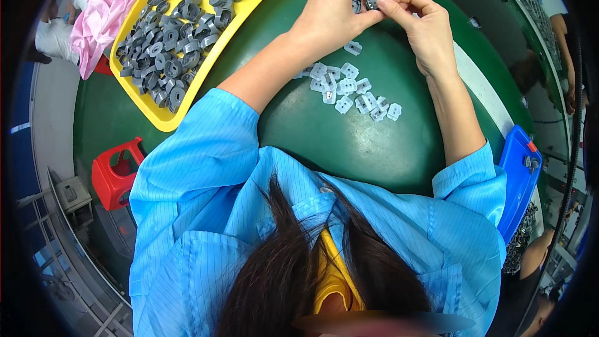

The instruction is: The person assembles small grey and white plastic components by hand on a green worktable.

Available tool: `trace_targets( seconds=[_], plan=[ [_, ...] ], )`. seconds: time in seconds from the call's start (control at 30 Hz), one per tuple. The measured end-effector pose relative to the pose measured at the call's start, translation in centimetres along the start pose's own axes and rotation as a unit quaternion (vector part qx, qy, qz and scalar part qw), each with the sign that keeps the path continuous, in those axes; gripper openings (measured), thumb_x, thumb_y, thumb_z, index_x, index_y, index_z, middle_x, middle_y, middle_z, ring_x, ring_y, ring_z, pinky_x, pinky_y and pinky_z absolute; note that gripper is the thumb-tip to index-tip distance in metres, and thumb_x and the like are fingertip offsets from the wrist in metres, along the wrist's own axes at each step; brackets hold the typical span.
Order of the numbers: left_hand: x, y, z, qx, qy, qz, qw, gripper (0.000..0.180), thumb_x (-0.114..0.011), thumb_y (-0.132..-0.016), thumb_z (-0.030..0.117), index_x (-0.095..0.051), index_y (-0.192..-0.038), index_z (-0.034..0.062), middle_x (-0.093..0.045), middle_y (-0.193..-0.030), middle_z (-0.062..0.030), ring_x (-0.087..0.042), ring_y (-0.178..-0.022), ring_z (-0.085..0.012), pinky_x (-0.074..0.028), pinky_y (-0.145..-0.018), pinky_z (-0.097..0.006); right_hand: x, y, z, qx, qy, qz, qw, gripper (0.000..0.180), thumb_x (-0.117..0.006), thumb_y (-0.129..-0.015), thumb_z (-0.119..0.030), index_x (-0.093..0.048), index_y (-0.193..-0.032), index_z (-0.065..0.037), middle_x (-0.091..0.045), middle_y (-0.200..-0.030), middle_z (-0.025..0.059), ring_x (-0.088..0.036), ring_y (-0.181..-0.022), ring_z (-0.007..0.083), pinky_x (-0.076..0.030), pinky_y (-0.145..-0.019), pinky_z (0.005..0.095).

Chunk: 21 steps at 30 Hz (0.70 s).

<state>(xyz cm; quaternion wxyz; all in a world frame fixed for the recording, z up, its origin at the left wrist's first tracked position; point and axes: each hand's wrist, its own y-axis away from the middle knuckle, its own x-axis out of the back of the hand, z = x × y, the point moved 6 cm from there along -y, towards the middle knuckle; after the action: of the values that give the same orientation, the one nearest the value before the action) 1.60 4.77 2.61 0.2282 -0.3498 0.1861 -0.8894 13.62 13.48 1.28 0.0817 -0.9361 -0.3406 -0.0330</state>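
Both my hands meet above the far part of the green table. My right hand pinches a small round dark grey plastic part between thumb and fingers. Curled close beside it, my left hand has another small grey part in its fingers; the fingers partly hide it. My left thumb reaches toward the round part, and whether it touches is hard to tell. Nearer me on the table lies a loose group of small translucent white plastic pieces, some with tiny metal bits. One such piece lies apart, closer to my hands.
A yellow tray heaped with grey ring-shaped parts stands to the left. Pink cloth lies beyond it, and a red stool stands lower left. At right is a blue tray. Another person's arm shows at the right edge.
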Motion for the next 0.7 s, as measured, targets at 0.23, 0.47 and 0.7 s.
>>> trace_targets(
  seconds=[0.23, 0.47, 0.7],
  plan=[
    [0.3, 0.5, 1.1, -0.093, 0.006, 0.030, 0.995, 0.032, -0.077, -0.072, 0.008, -0.063, -0.101, 0.0021, -0.063, -0.095, -0.0101, -0.064, -0.082, -0.0216, -0.052, -0.073, -0.032, 0.7, -0.4, 0.0, -0.007, 0.015, 0.016, 1.000, 0.026, -0.078, -0.078, -0.018, -0.070, -0.095, 0.000, -0.066, -0.083, 0.0031, -0.059, -0.075, 0.0078, -0.047, -0.066, 0.0216],
    [0.2, 0.2, 2.1, -0.132, 0.037, -0.050, 0.989, 0.029, -0.080, -0.073, 0.011, -0.066, -0.098, 0.0047, -0.063, -0.092, -0.0058, -0.062, -0.075, -0.0180, -0.051, -0.068, -0.029, 1.1, -0.6, 1.0, -0.115, -0.045, -0.186, 0.975, 0.022, -0.071, -0.084, -0.013, -0.066, -0.100, 0.001, -0.067, -0.086, 0.0054, -0.062, -0.072, 0.0089, -0.050, -0.068, 0.0201],
    [-0.3, 0.5, 1.3, -0.159, 0.062, -0.059, 0.984, 0.030, -0.078, -0.072, 0.008, -0.067, -0.100, 0.0053, -0.062, -0.094, -0.0046, -0.059, -0.077, -0.0191, -0.049, -0.068, -0.029, 0.2, -0.1, 0.3, -0.112, 0.010, -0.162, 0.980, 0.016, -0.069, -0.079, -0.006, -0.065, -0.093, 0.000, -0.067, -0.075, 0.0037, -0.061, -0.067, 0.0078, -0.049, -0.064, 0.0194]
  ],
)
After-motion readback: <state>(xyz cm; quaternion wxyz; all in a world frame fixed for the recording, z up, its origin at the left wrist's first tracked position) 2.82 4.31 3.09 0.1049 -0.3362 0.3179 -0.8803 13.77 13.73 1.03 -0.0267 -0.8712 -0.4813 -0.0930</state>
